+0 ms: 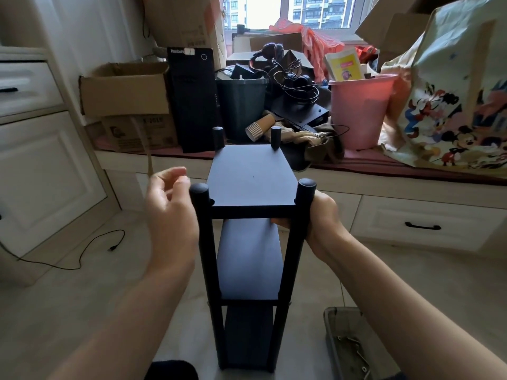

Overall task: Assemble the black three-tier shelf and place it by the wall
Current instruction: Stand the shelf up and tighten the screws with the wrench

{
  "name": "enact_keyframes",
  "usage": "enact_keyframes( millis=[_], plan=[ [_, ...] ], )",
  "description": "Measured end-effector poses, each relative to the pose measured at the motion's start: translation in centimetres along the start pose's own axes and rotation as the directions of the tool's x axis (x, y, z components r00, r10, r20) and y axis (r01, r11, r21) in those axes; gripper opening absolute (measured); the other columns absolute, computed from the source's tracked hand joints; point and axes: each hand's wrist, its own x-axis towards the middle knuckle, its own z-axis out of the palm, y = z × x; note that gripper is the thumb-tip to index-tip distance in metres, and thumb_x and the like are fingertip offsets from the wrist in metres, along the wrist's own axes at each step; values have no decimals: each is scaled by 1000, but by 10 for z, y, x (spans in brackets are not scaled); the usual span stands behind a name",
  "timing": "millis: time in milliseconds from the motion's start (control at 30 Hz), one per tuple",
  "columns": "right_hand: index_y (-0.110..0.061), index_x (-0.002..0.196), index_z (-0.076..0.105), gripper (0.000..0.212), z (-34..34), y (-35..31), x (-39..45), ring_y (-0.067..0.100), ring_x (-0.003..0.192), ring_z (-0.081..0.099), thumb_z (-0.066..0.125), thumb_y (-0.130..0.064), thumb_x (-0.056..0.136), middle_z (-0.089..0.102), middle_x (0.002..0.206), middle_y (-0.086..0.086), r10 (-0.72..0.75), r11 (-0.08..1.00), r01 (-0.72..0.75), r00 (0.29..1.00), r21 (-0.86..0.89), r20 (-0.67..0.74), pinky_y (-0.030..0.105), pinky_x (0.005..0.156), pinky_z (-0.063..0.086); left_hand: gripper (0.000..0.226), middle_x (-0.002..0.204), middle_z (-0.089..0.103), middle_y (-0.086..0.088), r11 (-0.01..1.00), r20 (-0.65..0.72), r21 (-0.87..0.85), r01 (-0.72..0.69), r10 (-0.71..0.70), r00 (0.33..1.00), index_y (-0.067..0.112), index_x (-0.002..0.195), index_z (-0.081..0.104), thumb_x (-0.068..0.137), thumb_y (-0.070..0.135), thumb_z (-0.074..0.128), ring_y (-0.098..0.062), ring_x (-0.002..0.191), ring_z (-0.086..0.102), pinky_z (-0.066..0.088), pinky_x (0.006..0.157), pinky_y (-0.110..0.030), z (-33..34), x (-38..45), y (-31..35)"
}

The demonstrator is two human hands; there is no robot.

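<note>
Shelf [251, 176] looks rigid, light, top-heavy: my right hand [321, 215] grips near-right post, left hand [170, 207] hovers loose, holding nothing; I'd lift by both posts.

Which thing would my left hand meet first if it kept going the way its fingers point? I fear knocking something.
Probably the shelf's near-left post, just beside the left hand; depth is unclear.

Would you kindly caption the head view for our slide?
Right hand grips the black three-tier shelf by a front post; left hand hovers beside the other.
</note>
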Motion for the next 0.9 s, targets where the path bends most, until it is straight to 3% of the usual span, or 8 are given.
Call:
enact_keyframes(
  millis=[167,300,367,433,533,567,700,900],
  plan=[
    [-16,60,77,37,1,1,0,31,61,72,45,-18,79,72,67,9,-18,1000,18,1000,3,-21,36,58,59,15,98,66,2,924,60,204,-322,317,947,37,91,58,88,24,53,-20,97,60,50,84,-33,0,-34,12],
    [-9,64,72,38,3,0,0,33,59,71,43,-13,88,69,64,10,-18,1000,18,999,-1,-28,37,57,58,15,76,58,8,865,126,178,-470,454,882,20,88,60,85,7,55,-10,73,55,43,68,-15,-1,-49,15],
    [-6,72,70,31,3,-1,0,35,62,72,45,-15,87,71,68,12,-4,1000,4,999,-15,-45,37,58,58,13,63,56,-1,922,232,126,-365,331,915,19,80,62,81,8,56,-12,54,54,42,51,-18,4,-58,11],
    [-6,78,73,30,4,-2,-1,38,73,73,49,-23,80,73,82,16,10,999,-12,999,-39,-44,42,65,61,15,58,60,-1,976,363,176,-129,57,930,16,77,65,86,6,58,-14,48,59,47,46,-25,12,-65,1],
    [-8,85,71,34,6,-3,-3,40,89,71,50,-31,71,71,96,18,23,997,-26,999,-68,-46,49,83,59,15,75,71,-11,879,455,173,444,-471,755,6,88,67,95,0,56,-22,64,73,56,56,-27,23,-66,-11],
    [-10,82,71,32,5,-4,-3,37,86,70,51,-31,70,70,93,16,22,997,-26,999,-78,-44,48,86,59,12,81,73,-12,844,457,144,517,-520,721,5,91,68,95,1,57,-25,73,75,59,62,-29,26,-64,-15],
    [-16,64,73,27,3,-2,-1,26,71,66,50,-29,71,70,76,9,10,993,-10,1000,-114,-2,38,73,53,18,100,77,-11,810,468,-89,580,-480,742,6,110,70,94,14,66,-25,96,75,60,83,-33,35,-56,-23],
    [-21,57,76,42,1,5,3,12,55,68,46,-19,86,72,65,-1,-20,998,23,998,-51,63,18,49,50,40,117,73,-12,646,467,-339,684,-516,718,3,131,62,94,19,66,-21,101,73,57,90,-33,55,-54,-19]
  ],
)
